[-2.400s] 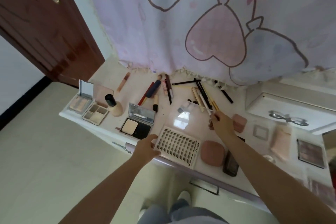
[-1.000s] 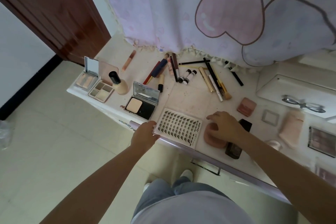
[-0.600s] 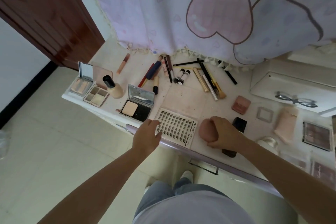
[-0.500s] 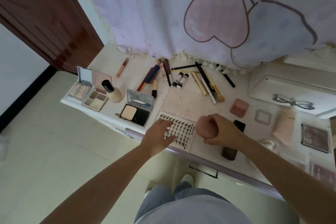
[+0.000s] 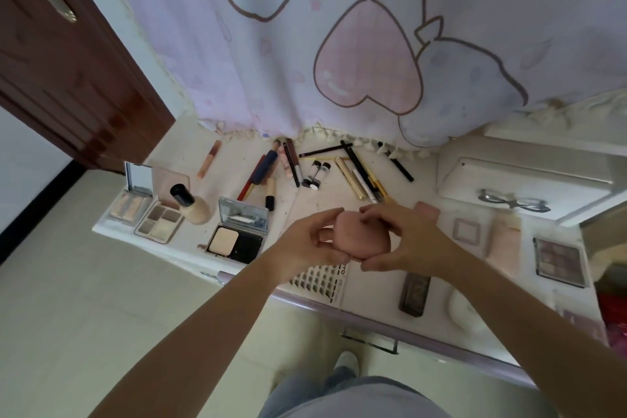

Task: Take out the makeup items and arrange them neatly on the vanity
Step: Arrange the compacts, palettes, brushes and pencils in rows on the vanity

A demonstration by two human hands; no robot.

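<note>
Both of my hands hold a round pink compact point(image 5: 361, 236) above the white vanity top point(image 5: 315, 204). My left hand point(image 5: 312, 243) grips its left side with curled fingers. My right hand point(image 5: 403, 241) pinches its right side between thumb and fingers. Under the hands lies a white tray of false lashes point(image 5: 320, 278), partly hidden. Pencils, brushes and tubes point(image 5: 359, 170) lie in a loose row by the curtain hem. An open powder compact with a mirror point(image 5: 237, 236) sits left of my hands.
At the left edge are two open palettes point(image 5: 159, 222) and a foundation bottle point(image 5: 191, 205). A dark rectangular case point(image 5: 415, 290), a pink tube point(image 5: 504, 243) and an eyeshadow palette point(image 5: 559, 261) lie right. A white drawer box point(image 5: 522, 193) stands back right. A pink printed curtain point(image 5: 339, 44) hangs behind.
My right hand lifted the pink compact off the vanity. My left hand left the lash tray and came up to grip the compact's other side.
</note>
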